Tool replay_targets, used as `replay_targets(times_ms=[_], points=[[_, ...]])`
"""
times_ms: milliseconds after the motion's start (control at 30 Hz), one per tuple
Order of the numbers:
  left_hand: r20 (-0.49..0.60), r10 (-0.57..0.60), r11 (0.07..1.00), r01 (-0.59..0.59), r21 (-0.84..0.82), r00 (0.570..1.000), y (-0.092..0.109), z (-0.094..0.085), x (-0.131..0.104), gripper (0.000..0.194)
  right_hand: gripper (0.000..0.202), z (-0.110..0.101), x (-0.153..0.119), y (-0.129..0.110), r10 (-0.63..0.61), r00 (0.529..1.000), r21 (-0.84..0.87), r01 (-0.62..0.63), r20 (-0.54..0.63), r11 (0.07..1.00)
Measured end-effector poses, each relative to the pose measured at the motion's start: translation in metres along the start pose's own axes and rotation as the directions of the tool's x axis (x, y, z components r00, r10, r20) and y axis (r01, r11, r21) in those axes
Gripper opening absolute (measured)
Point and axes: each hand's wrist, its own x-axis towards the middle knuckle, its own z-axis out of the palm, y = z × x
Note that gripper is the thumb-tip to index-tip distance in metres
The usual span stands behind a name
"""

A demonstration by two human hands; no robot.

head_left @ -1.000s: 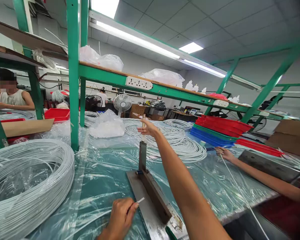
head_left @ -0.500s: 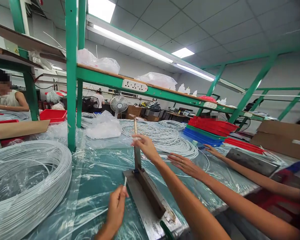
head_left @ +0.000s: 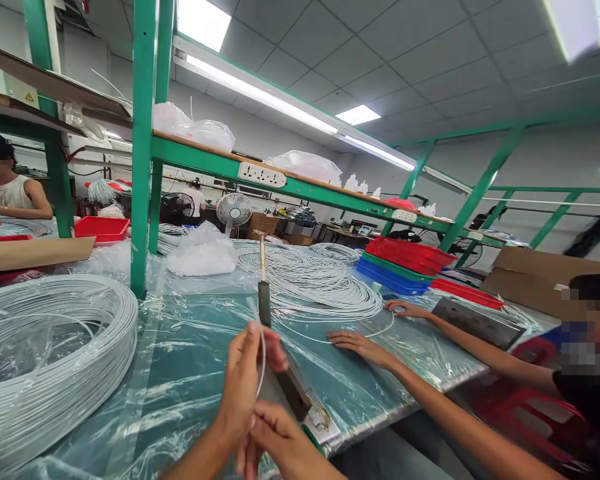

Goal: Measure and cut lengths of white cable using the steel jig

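Note:
My left hand (head_left: 244, 380) is raised over the table's near edge, pinching a short piece of white wire (head_left: 263, 352) that curves up past its fingertips. Just below it, my right hand (head_left: 280, 440) presses against the left hand, fingers closed at the wire's lower end. Right behind both hands is a metal lever cutter: its handle (head_left: 263, 283) stands upright and its dark base (head_left: 296, 393) lies on a steel plate.
A co-worker at the right rests two hands (head_left: 361, 347) (head_left: 404, 309) on the plastic-covered table, on a white wire. A big white wire coil (head_left: 55, 360) lies left, more coils (head_left: 315, 280) behind the cutter. Stacked red, green and blue trays (head_left: 405, 263), a plastic bag (head_left: 203, 253) and a green post (head_left: 140, 167) stand further back.
My right hand let go of the cutter handle and came down to meet my left hand. The left hand lifted the cut wire piece upward. The co-worker's hands moved further onto the table.

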Motion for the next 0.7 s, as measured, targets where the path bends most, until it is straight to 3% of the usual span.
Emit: replay_targets(times_ms=[67, 167, 300, 367, 500, 700], points=[[0.137, 0.006, 0.957, -0.045, 0.287, 0.991, 0.010, -0.007, -0.003, 0.044, 0.046, -0.011, -0.004, -0.011, -0.042, 0.990, 0.040, 0.048, -0.134, 0.998], [0.307, -0.109, 0.694, -0.149, 0.704, 0.945, 0.030, -0.029, -0.011, 0.045, 0.042, -0.048, -0.015, -0.032, -0.092, 0.912, 0.067, 0.129, -0.399, 0.989], [0.317, -0.324, 0.330, -0.208, 0.921, 0.891, 0.047, -0.065, -0.022, 0.035, 0.040, -0.122, -0.035, -0.052, -0.125, 0.653, 0.087, 0.283, -0.747, 0.955], [0.267, -0.376, 0.206, -0.201, 0.958, 0.887, 0.050, -0.084, -0.024, 0.031, 0.039, -0.159, -0.046, -0.055, -0.123, 0.577, 0.089, 0.325, -0.808, 0.942], [0.183, -0.433, 0.051, -0.179, 0.983, 0.883, 0.054, -0.109, -0.026, 0.031, 0.032, -0.205, -0.066, -0.051, -0.070, 0.529, 0.114, 0.307, -0.846, 0.945], [0.178, -0.445, 0.038, -0.180, 0.983, 0.878, 0.059, -0.116, -0.030, 0.041, 0.025, -0.216, -0.077, -0.039, -0.006, 0.542, 0.151, 0.244, -0.840, 0.958]])
